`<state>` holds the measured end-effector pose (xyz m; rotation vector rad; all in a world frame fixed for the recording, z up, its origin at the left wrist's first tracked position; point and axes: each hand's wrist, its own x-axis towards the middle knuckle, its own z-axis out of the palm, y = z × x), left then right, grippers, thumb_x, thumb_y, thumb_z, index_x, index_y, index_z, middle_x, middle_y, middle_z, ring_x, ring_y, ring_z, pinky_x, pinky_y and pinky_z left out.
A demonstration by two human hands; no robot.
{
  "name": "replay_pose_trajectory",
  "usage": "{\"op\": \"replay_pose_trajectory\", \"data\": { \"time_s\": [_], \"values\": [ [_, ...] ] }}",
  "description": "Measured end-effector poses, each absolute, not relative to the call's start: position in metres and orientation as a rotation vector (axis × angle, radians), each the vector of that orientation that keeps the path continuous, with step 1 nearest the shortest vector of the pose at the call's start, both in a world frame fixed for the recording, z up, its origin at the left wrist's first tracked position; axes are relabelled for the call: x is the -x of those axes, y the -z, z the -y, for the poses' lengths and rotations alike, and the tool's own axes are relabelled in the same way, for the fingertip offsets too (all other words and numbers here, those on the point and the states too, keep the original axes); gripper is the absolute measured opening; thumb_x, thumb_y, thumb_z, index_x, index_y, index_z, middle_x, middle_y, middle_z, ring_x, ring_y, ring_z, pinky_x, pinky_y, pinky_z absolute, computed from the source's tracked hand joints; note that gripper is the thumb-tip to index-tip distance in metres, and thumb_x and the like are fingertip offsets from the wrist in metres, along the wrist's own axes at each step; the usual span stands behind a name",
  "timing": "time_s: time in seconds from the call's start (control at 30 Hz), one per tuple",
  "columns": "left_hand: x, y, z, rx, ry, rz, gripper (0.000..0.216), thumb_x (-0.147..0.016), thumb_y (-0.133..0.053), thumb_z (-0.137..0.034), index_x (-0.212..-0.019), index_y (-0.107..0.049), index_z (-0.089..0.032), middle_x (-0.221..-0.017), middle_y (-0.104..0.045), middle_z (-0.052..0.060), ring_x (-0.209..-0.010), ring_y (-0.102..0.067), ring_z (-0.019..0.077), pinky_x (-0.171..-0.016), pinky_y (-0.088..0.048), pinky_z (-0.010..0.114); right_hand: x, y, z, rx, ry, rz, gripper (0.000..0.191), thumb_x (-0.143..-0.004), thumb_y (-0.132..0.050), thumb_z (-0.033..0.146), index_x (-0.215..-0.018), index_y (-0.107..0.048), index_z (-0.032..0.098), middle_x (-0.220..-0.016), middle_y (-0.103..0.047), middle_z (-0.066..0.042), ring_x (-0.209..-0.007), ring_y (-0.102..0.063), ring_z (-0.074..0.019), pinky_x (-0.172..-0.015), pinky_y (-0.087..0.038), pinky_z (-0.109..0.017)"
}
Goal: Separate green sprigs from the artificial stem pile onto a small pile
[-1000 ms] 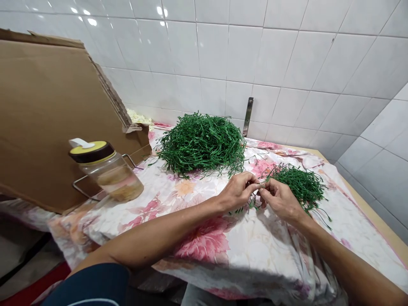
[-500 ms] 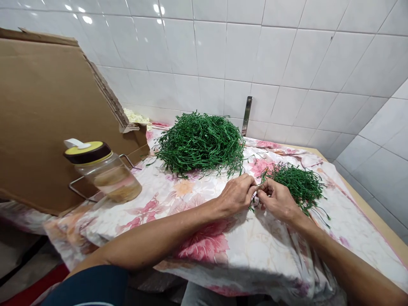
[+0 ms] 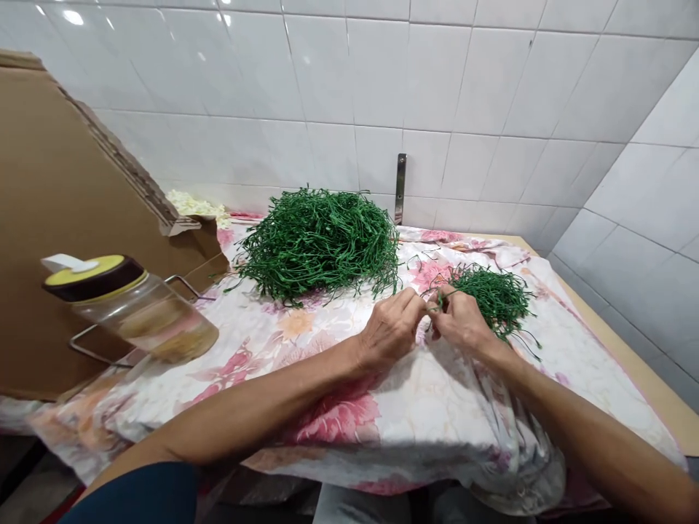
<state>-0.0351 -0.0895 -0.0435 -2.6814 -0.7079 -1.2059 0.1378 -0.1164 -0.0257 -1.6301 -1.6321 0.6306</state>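
Note:
My left hand [image 3: 389, 331] and my right hand [image 3: 460, 321] meet fingertip to fingertip over a flowered cloth [image 3: 306, 349]. Both are pinched shut on a thin green stem [image 3: 432, 308] held between them. Just right of my right hand lies a small heap of green stems [image 3: 494, 297]. A much larger heap of the same green stems [image 3: 320, 244] sits behind my left hand, toward the tiled wall.
A clear plastic jar with a yellow and black lid [image 3: 131, 309] rests tilted on a wire stand at the left. Behind it leans a big sheet of brown cardboard [image 3: 60, 218]. A metal bracket [image 3: 400, 188] is fixed to the white tiled wall. The table's wooden edge [image 3: 628, 356] shows at right.
The view has swung to the right and down a little. Both hands stay pinched together on the green stem and have drawn slightly closer to the small heap.

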Motion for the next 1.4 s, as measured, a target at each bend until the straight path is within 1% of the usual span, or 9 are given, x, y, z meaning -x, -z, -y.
{"op": "replay_pose_trajectory", "data": {
  "time_s": [0.13, 0.3, 0.37, 0.43, 0.63, 0.8, 0.93, 1.1, 1.4],
  "values": [
    [0.035, 0.035, 0.088, 2.894, 1.544, 0.931, 0.023, -0.100, -0.051, -0.029, -0.087, -0.065, -0.016, -0.079, -0.063, 0.005, -0.071, -0.056, 0.0137, -0.065, -0.044, 0.025, -0.152, 0.021, 0.117, 1.537, -0.770, 1.581, 0.006, -0.079, -0.062, 0.021, -0.079, -0.056, 0.021, -0.050, -0.059, 0.005, -0.038, -0.059, -0.0135, -0.038, -0.041, -0.021],
    [0.042, 0.030, 0.061, 3.051, 2.081, 1.889, 0.026, -0.087, -0.068, -0.038, -0.079, -0.066, -0.013, -0.067, -0.060, 0.000, -0.053, -0.056, 0.0102, -0.052, -0.044, 0.023, -0.174, -0.009, 0.125, 1.192, -1.210, 1.524, 0.020, -0.080, -0.073, 0.033, -0.082, -0.058, 0.020, -0.054, -0.056, 0.005, -0.035, -0.047, -0.0092, -0.033, -0.042, -0.022],
    [0.043, 0.031, 0.053, 3.061, 2.248, 2.061, 0.024, -0.082, -0.073, -0.035, -0.079, -0.066, -0.012, -0.068, -0.061, 0.000, -0.055, -0.061, 0.0117, -0.053, -0.048, 0.023, -0.189, -0.019, 0.123, 1.109, -1.185, 1.384, 0.024, -0.079, -0.076, 0.037, -0.083, -0.060, 0.020, -0.069, -0.065, 0.001, -0.041, -0.049, -0.0085, -0.034, -0.043, -0.022],
    [0.042, 0.033, 0.051, 3.078, 2.324, 2.139, 0.025, -0.078, -0.076, -0.034, -0.080, -0.067, -0.011, -0.066, -0.061, 0.000, -0.057, -0.065, 0.0136, -0.054, -0.051, 0.024, -0.205, -0.024, 0.119, 1.109, -1.034, 1.283, 0.025, -0.077, -0.077, 0.037, -0.083, -0.060, 0.020, -0.069, -0.063, 0.001, -0.044, -0.049, -0.0090, -0.036, -0.043, -0.022],
    [0.040, 0.038, 0.056, 3.115, 2.359, 1.932, 0.034, -0.075, -0.079, -0.043, -0.077, -0.068, -0.012, -0.060, -0.060, -0.001, -0.051, -0.058, 0.0103, -0.051, -0.049, 0.023, -0.240, -0.019, 0.108, 1.502, -0.217, 1.282, 0.019, -0.082, -0.071, 0.039, -0.083, -0.067, 0.021, -0.063, -0.061, 0.002, -0.047, -0.053, -0.0119, -0.045, -0.042, -0.025],
    [0.039, 0.036, 0.058, 3.141, 2.403, 1.850, 0.037, -0.073, -0.081, -0.046, -0.074, -0.068, -0.011, -0.062, -0.063, 0.001, -0.054, -0.058, 0.0092, -0.054, -0.048, 0.022, -0.231, -0.014, 0.112, 1.609, 0.247, 1.497, 0.026, -0.084, -0.071, 0.046, -0.085, -0.070, 0.021, -0.082, -0.072, -0.006, -0.063, -0.062, -0.0178, -0.069, -0.051, -0.034],
    [0.039, 0.035, 0.060, 3.167, 2.374, 1.927, 0.034, -0.073, -0.081, -0.042, -0.080, -0.069, -0.010, -0.067, -0.066, 0.002, -0.055, -0.059, 0.0090, -0.057, -0.049, 0.023, -0.192, -0.010, 0.126, 1.407, -0.010, 1.637, 0.028, -0.094, -0.061, 0.047, -0.091, -0.071, 0.020, -0.085, -0.073, -0.008, -0.070, -0.065, -0.0198, -0.067, -0.051, -0.032],
    [0.038, 0.036, 0.065, 3.354, 2.163, 1.827, 0.035, -0.075, -0.079, -0.041, -0.086, -0.072, -0.009, -0.073, -0.069, 0.004, -0.058, -0.060, 0.0094, -0.059, -0.049, 0.023, -0.151, 0.007, 0.133, 1.361, -0.310, 1.957, 0.025, -0.093, -0.063, 0.040, -0.104, -0.072, 0.020, -0.090, -0.076, -0.007, -0.063, -0.060, -0.0165, -0.066, -0.049, -0.030],
    [0.038, 0.029, 0.073, 3.417, 1.843, 1.798, 0.036, -0.078, -0.072, -0.045, -0.082, -0.072, -0.010, -0.062, -0.057, -0.001, -0.052, -0.044, 0.0071, -0.052, -0.032, 0.022, -0.161, 0.020, 0.122, 1.403, -0.510, 1.963, 0.017, -0.092, -0.060, 0.033, -0.087, -0.072, 0.021, -0.076, -0.071, 0.001, -0.065, -0.059, -0.0149, -0.062, -0.042, -0.026]
  ]
}}
